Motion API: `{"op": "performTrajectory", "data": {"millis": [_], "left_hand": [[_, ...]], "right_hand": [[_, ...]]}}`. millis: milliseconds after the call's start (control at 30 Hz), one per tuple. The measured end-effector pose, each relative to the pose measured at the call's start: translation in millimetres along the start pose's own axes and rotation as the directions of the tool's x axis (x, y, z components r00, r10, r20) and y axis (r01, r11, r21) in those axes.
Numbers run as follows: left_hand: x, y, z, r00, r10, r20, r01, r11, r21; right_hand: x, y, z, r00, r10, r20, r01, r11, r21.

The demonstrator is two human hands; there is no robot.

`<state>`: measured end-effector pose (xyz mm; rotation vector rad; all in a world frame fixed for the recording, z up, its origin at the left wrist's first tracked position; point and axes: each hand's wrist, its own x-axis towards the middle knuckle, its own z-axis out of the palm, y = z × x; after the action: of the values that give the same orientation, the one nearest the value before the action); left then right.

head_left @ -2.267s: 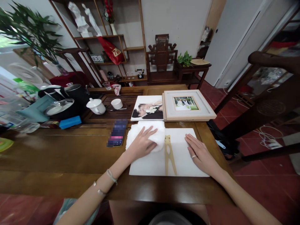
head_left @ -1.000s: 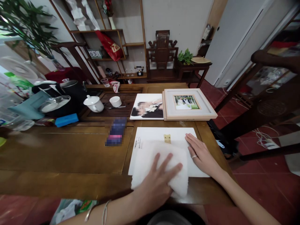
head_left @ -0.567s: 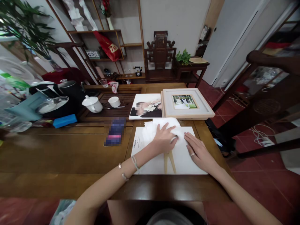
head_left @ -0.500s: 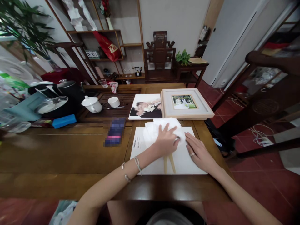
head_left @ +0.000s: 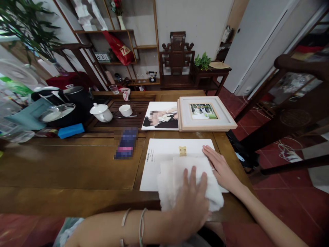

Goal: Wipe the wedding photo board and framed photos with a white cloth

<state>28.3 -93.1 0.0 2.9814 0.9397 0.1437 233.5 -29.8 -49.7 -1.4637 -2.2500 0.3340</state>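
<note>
A white board (head_left: 160,156), the back of a picture frame with a small wooden stand piece (head_left: 182,151) near its top, lies flat at the table's near right. My left hand (head_left: 191,202) lies flat with fingers spread on a white cloth (head_left: 177,175), at the board's near edge over the table rim. The cloth hides most of the stand. My right hand (head_left: 221,168) rests flat and open on the board's right side, a ring on one finger.
Behind the board lie an unframed photo print (head_left: 161,116) and a framed photo (head_left: 205,113). A phone (head_left: 125,146) lies to the left. Farther left are a teapot (head_left: 101,112), a cup (head_left: 125,110), pots (head_left: 58,113) and a blue block (head_left: 71,130). A dark chair (head_left: 295,113) stands at right.
My left hand has swept the cloth from the board's far edge down to its near edge, after earlier sweeps back and forth. My right hand has stayed on the board.
</note>
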Motion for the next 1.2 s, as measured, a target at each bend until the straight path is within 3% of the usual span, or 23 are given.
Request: {"op": "performTrajectory", "data": {"millis": [100, 267, 433, 567, 733, 900, 1067, 1200], "left_hand": [[12.1, -37.7, -8.5, 0.999, 0.010, 0.033, -0.006, 0.994, -0.113], [55.2, -90.8, -16.9, 0.990, -0.137, 0.018, 0.137, 0.959, -0.250], [104.8, -105.9, -19.5, 0.998, -0.057, -0.001, 0.055, 0.961, -0.270], [122.9, -103.0, -17.4, 1.000, 0.000, -0.010, -0.002, 0.961, -0.276], [96.6, -107.9, -4.4, 1.000, 0.004, -0.009, -0.006, 0.969, -0.246], [48.4, -135.6, 4.2, 0.999, 0.015, -0.038, -0.023, 0.978, -0.205], [15.7, -165.6, -7.0, 0.996, -0.085, 0.003, 0.085, 0.989, -0.122], [-10.3, -154.9, -17.6, 0.997, -0.043, 0.063, 0.054, 0.981, -0.186]], "right_hand": [[0.4, -0.6, 1.4, 1.000, -0.005, -0.017, 0.005, 1.000, -0.005], [2.3, -4.4, 2.0, 0.999, 0.009, -0.046, -0.011, 0.999, -0.030], [5.7, -10.4, -2.9, 0.998, 0.023, -0.050, -0.024, 0.999, -0.031], [6.3, -11.1, -5.0, 0.998, 0.030, -0.048, -0.031, 0.999, -0.027], [3.8, -5.4, -0.3, 0.997, -0.003, -0.072, -0.001, 0.999, -0.053], [3.0, -4.8, 2.0, 0.998, 0.006, -0.065, -0.010, 0.999, -0.053], [3.5, -6.6, 1.1, 0.997, 0.012, -0.081, -0.015, 0.999, -0.042], [3.3, -6.2, 1.5, 0.998, 0.015, -0.069, -0.018, 0.999, -0.047]]}}
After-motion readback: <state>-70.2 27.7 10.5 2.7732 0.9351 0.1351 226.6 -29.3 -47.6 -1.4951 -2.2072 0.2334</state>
